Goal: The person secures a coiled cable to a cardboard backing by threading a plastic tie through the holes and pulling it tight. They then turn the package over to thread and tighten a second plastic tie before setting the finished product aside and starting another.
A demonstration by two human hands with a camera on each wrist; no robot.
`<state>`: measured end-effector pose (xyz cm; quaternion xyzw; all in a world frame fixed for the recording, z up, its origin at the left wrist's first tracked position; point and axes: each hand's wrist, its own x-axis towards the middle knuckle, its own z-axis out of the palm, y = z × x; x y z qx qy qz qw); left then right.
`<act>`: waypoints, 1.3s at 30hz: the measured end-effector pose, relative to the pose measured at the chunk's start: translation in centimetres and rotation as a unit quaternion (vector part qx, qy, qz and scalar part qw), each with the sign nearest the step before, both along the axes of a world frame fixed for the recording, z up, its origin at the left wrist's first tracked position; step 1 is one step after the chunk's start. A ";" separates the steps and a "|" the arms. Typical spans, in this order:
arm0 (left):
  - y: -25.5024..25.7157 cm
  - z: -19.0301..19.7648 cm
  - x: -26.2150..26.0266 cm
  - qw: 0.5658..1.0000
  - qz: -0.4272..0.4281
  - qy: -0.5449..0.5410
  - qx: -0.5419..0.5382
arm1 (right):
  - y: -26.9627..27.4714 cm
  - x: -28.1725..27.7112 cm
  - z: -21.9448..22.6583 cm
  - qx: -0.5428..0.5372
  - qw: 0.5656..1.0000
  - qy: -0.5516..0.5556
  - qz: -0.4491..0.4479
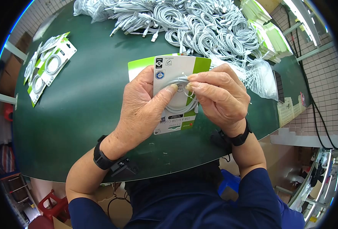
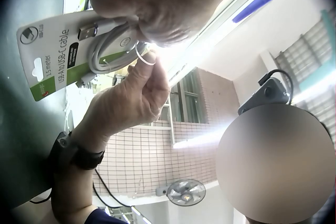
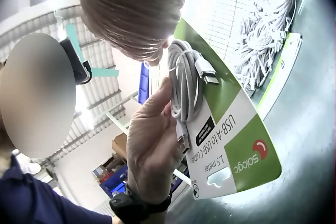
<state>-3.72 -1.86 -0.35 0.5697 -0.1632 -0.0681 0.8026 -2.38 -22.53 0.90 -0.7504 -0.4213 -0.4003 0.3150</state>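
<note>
Card point(image 1: 168, 74) raised over table point(image 1: 92, 87) | clamped in left hand point(image 1: 136, 108), thumb on cable point(image 3: 181, 85) (white, coiled) | right hand point(image 1: 225, 93) angled inward | fingertips together, pinching thin tie point(image 2: 141, 59)

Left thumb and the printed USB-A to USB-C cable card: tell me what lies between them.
The coiled white cable lies between the left thumb and the printed card, as the right wrist view shows.

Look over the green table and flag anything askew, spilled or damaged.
Nothing looks plainly damaged or spilled. The carded cables at the left lie askew, overlapping at uneven angles; the loose cables at the far side form a jumbled heap.
</note>
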 end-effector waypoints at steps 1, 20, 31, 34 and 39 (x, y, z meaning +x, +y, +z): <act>0.0 0.0 0.0 1.000 0.000 -0.001 0.000 | 0.0 0.1 0.0 0.006 1.000 0.008 0.000; -0.1 -0.8 -0.2 1.000 0.008 -0.022 0.016 | 0.3 -0.4 0.3 -0.054 0.998 0.016 -0.026; 0.3 -0.1 0.1 1.000 -0.008 -0.007 0.011 | 0.0 -0.4 2.3 0.091 0.964 0.247 0.036; 0.6 0.4 0.1 1.000 -0.023 -0.005 0.017 | -1.7 0.5 1.6 0.248 0.917 0.311 0.022; -0.1 0.7 -0.6 0.998 -0.054 -0.007 0.001 | -2.4 1.7 0.8 0.281 0.636 0.704 0.147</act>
